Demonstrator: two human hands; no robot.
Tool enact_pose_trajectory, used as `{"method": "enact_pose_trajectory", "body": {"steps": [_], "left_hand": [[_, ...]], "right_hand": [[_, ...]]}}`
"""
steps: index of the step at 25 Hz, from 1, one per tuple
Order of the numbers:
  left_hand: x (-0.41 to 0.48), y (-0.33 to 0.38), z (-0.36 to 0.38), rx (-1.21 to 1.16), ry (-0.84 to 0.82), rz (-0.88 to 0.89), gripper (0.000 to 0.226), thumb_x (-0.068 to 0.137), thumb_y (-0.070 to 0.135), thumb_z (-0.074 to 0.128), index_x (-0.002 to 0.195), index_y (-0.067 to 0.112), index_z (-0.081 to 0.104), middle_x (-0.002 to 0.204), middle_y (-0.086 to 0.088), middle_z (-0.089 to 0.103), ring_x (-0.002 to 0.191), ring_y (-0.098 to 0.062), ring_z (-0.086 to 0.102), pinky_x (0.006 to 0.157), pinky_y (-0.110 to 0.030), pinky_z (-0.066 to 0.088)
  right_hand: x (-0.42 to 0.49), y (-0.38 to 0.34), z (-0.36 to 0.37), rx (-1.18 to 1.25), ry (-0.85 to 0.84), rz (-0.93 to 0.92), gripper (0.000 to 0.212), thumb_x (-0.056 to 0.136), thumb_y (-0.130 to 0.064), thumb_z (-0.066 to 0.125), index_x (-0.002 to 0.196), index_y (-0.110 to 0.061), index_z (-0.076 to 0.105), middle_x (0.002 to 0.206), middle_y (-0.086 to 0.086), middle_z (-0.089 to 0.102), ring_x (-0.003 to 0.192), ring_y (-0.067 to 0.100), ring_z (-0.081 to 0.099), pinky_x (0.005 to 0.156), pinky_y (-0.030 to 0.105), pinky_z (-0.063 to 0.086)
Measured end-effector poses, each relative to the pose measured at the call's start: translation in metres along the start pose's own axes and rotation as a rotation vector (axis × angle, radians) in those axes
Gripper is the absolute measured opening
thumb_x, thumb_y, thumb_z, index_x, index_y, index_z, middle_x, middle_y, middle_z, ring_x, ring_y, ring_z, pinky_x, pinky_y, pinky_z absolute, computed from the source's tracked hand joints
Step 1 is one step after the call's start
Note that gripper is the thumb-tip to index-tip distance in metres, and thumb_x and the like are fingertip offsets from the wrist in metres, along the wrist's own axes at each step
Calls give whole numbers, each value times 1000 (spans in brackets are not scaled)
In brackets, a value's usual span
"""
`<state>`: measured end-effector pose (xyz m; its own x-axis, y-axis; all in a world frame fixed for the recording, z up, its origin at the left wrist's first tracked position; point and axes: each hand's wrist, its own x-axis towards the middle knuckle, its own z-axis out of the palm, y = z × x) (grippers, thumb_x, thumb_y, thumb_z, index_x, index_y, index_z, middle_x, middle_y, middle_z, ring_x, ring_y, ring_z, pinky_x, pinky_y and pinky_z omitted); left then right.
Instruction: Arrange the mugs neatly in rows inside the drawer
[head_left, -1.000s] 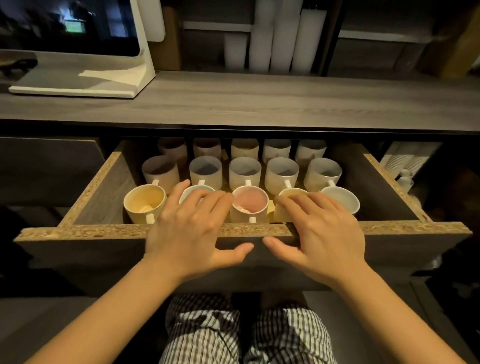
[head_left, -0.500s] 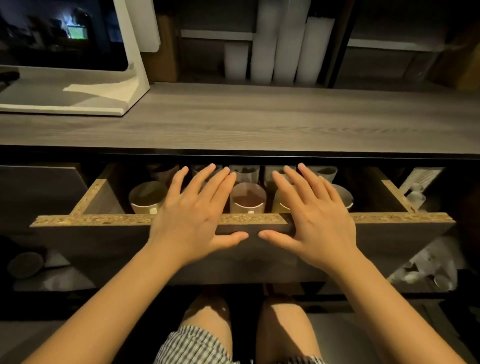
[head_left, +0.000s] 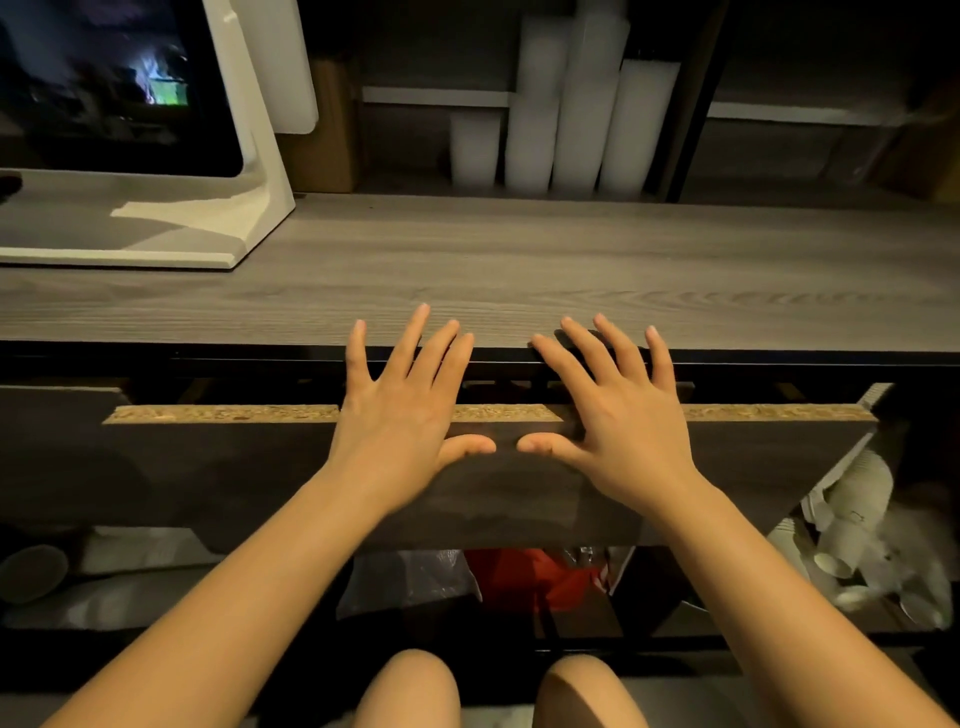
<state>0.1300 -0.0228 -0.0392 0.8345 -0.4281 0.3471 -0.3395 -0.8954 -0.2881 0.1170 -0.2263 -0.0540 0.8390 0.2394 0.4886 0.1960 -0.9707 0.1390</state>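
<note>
Against the nearly shut drawer (head_left: 260, 457), flat spread hands (head_left: 511, 415) press.

left hand (head_left: 400, 415), right hand (head_left: 618, 415) — flat on drawer (head_left: 234, 457)

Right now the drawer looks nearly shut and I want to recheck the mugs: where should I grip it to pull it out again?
Grip the raw chipboard top edge of the drawer front, from above, curling fingers into the narrow gap under the countertop. No handle shows. Both left hand and right hand already lie flat there.
</note>
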Motion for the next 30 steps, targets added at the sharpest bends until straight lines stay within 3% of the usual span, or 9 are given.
{"method": "enact_pose_trajectory", "body": {"steps": [5, 10, 14, 19, 23, 27, 30], "left_hand": [[15, 6, 1, -81, -10, -82, 81, 85, 62, 40, 147, 24, 4, 157, 0, 8, 145, -24, -10, 106, -67, -3], [14, 13, 8, -108, 56, -147, 73, 85, 54, 51, 142, 25, 16, 152, -2, 21, 145, -25, 5, 105, -69, 1], [14, 14, -3, -152, 10, -144, 71, 87, 50, 51, 143, 24, 15, 151, -1, 21, 142, -23, 13, 107, -66, 5], [18, -11, -27, -300, -176, 36, 69, 90, 48, 50, 145, 23, 17, 153, -1, 21, 140, -23, 19, 112, -49, 20], [47, -38, -61, -417, -323, 186, 47, 91, 47, 50, 131, 22, 43, 135, -1, 51, 118, -19, 50, 97, -38, 44], [102, -51, -79, -401, -419, 185, 46, 91, 49, 48, 131, 28, 43, 132, 3, 54, 114, -16, 54, 95, -38, 46], [149, -52, -75, -437, -566, 205, 47, 91, 49, 48, 133, 28, 42, 130, 3, 54, 112, -16, 54, 97, -36, 45]], "right_hand": [[14, -8, 3, 56, 119, 76, 68, 68, -70, 57, 122, -30, 48, 125, 2, 57, 114, 31, 49, 92, 51, 33], [17, -16, 3, 35, 175, 144, 60, 65, -58, 71, 113, -27, 55, 116, 3, 60, 105, 33, 54, 88, 51, 36], [19, -19, -9, 57, 33, 171, 61, 66, -53, 74, 117, -27, 54, 121, 2, 57, 110, 33, 50, 91, 52, 33], [21, 1, -40, 103, -230, -6, 66, 82, -50, 60, 140, -28, 35, 144, -1, 40, 131, 25, 36, 102, 43, 30], [51, 29, -75, 299, -488, 15, 45, 91, -48, 50, 129, -25, 48, 127, 0, 57, 110, 21, 55, 90, 39, 48], [106, 58, -86, 397, -718, 111, 47, 91, -45, 51, 133, -23, 46, 128, 3, 56, 108, 21, 57, 95, 40, 48], [147, 81, -75, 372, -792, 111, 47, 92, -43, 50, 135, -24, 43, 130, 3, 56, 107, 20, 58, 96, 38, 47]]}}
